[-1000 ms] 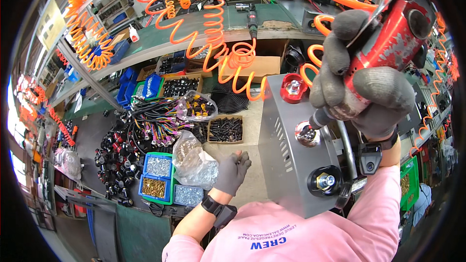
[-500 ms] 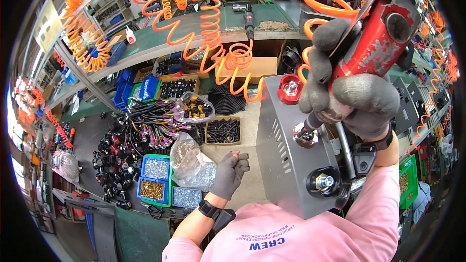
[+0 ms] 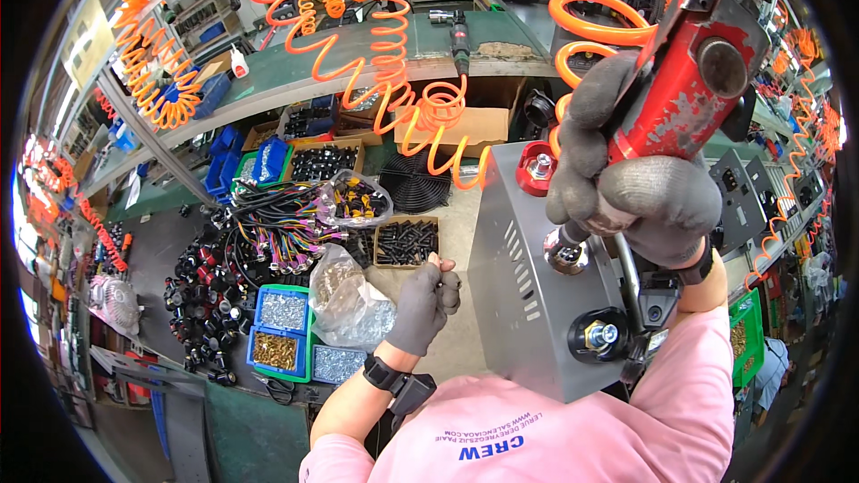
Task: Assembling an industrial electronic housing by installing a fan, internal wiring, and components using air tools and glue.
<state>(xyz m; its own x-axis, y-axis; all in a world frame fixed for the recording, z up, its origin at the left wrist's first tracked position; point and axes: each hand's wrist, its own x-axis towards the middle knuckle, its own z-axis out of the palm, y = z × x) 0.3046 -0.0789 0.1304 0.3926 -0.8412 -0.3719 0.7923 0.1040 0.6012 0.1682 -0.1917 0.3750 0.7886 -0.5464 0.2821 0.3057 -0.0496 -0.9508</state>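
Observation:
My right hand (image 3: 658,201), in a grey glove, is wrapped round a worn red air-powered driver (image 3: 684,80) held above a grey metal box (image 3: 503,241). The driver's tip meets the middle fitting (image 3: 565,258) on the box's upper face. Beyond that fitting is a red-based terminal (image 3: 537,166) with a silver stud, and nearer me a black-based terminal (image 3: 598,338) with a nut and stud. To the left of the box, my gloved left hand (image 3: 419,311) is closed, fingers curled in. Whether anything small is pinched there is hidden.
A carton of black parts (image 3: 406,243) lies beyond my left hand. Left of it are a clear plastic bag (image 3: 344,295), blue bins of screws (image 3: 275,351), wire bundles (image 3: 286,224) and black knob-like parts (image 3: 201,304). Orange coiled hoses (image 3: 387,45) hang over the bench.
My right hand and the driver have shifted slightly left, with the tip still at the middle fitting. My left hand has moved slightly up and remains closed.

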